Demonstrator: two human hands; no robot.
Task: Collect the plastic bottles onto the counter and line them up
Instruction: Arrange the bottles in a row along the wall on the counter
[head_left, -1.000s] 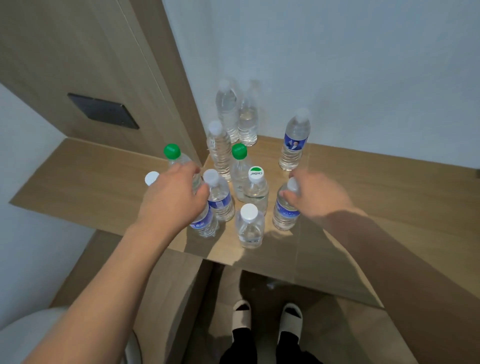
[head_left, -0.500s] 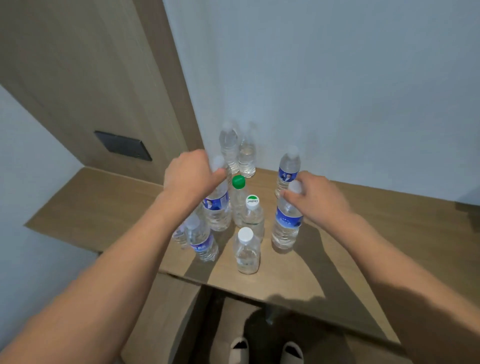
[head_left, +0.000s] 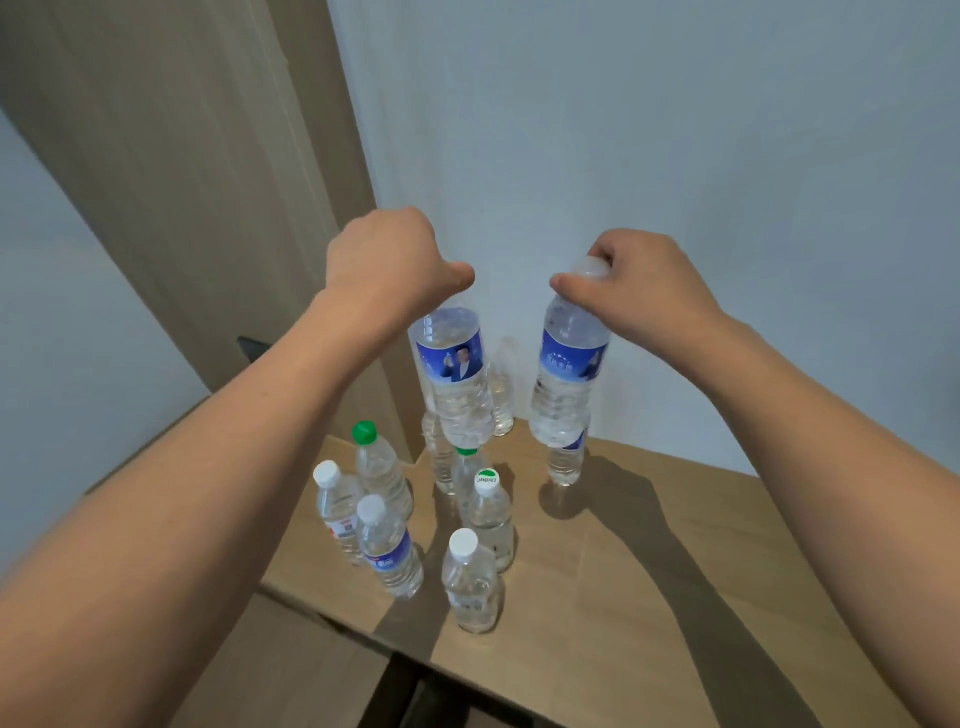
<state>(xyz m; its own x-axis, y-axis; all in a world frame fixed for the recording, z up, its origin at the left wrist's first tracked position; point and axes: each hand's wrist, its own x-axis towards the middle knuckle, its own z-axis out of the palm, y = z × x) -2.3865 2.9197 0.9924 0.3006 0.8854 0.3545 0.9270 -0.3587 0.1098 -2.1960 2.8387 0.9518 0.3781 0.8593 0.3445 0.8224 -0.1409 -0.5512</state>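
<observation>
Your left hand (head_left: 387, 260) and right hand (head_left: 636, 283) each grip a blue-labelled bottle (head_left: 454, 371) (head_left: 569, 369) by its top, seemingly clear above the counter (head_left: 649, 571). Next, set both down upright, aligned with the standing bottles (head_left: 470, 584).

No lettering is legible; the cap logo (head_left: 487, 476) and blue labels (head_left: 453, 359) blur.

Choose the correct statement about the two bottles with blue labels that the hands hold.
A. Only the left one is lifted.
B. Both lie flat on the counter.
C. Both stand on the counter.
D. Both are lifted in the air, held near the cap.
D: the left hand and right hand each grip a blue-labelled bottle by its top, hanging clear above the counter.
</observation>
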